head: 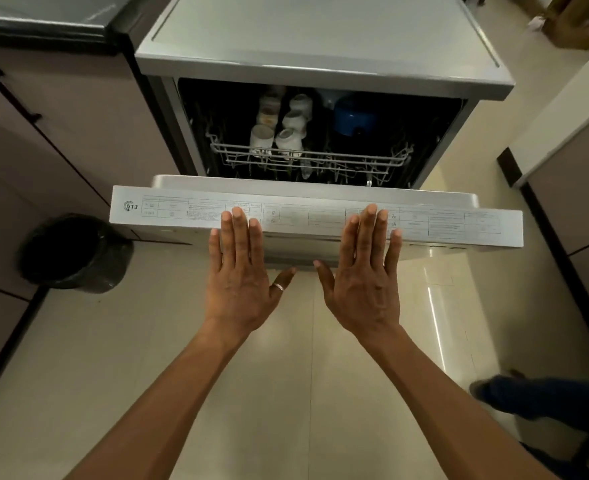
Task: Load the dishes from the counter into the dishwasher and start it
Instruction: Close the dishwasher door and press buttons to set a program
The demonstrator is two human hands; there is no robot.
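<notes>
Head view: L hand & R hand both flat, fingers straight, slightly spread, fingertips on top edge of dishwasher door, side by side, thumbs near each other. Door tilted, part-open. Beyond hands, inside dishwasher: wire rack w/ white cups ahead of L hand, blue vessel ahead of R hand. Black bin on floor, well left of L hand.

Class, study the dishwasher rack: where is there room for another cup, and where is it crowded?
Free: the rack right of the blue dish, up to the side wall. Crowded: left of centre, where white cups stand packed.
</notes>
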